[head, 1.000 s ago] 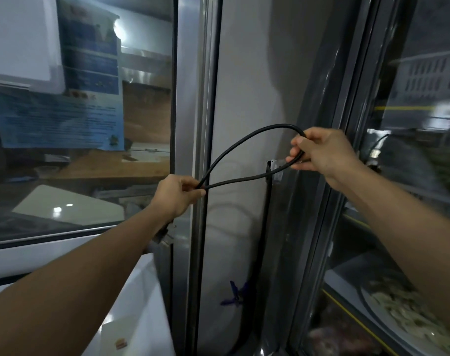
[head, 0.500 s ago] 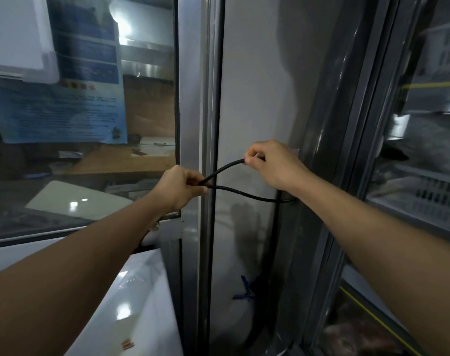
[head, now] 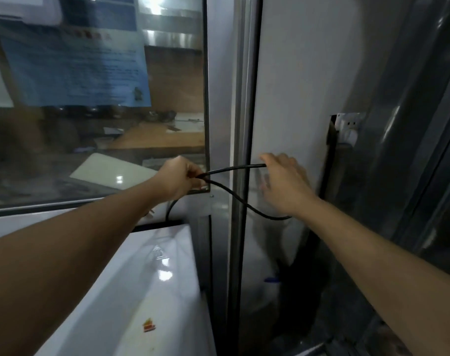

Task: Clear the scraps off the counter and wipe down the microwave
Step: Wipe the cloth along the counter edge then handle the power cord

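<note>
black cord looped between two hands in front of a grey wall panel

black cord (head: 229, 194) runs in two strands out of the left hand (head: 178, 177), whose fingers are curled tight round it near the lower right corner of the window (head: 98, 98). the upper strand goes level to the right hand (head: 286, 186), meeting it at the thumb side; the lower strand dips and curves in under that hand's wrist. the right hand is blurred, its fingers look loosely spread against the wall panel (head: 295, 73), and i cannot tell whether it grips the cord or only touches it. a white glossy appliance top (head: 146, 278) lies under the left forearm, a small red and yellow sticker (head: 148, 325) on it. a white wall socket (head: 348, 128) sits up right of the hands.
</note>
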Demonstrator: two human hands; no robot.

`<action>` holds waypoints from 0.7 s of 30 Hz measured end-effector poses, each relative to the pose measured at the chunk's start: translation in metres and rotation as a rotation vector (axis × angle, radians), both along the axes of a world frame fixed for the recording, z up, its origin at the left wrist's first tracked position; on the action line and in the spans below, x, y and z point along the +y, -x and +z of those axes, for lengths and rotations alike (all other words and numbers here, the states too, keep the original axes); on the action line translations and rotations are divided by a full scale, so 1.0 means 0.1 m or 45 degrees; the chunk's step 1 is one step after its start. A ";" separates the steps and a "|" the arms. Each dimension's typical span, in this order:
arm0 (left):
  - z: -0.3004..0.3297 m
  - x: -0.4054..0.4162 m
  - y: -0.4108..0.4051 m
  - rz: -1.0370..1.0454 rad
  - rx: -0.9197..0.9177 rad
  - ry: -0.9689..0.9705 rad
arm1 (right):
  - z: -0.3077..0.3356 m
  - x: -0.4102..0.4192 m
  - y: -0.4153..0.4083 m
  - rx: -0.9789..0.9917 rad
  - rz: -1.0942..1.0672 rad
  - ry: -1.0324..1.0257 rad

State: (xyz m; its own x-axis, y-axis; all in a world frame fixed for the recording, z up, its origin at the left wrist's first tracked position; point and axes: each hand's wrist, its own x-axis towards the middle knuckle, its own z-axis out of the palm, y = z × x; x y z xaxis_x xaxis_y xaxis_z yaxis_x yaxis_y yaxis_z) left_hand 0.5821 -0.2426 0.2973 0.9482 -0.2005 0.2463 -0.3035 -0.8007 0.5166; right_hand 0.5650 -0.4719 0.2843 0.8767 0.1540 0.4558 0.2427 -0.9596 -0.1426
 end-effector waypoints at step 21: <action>-0.13 0.22 -0.02 -0.041 0.399 0.013 | -0.79 0.49 -0.45 0.379 0.381 -0.648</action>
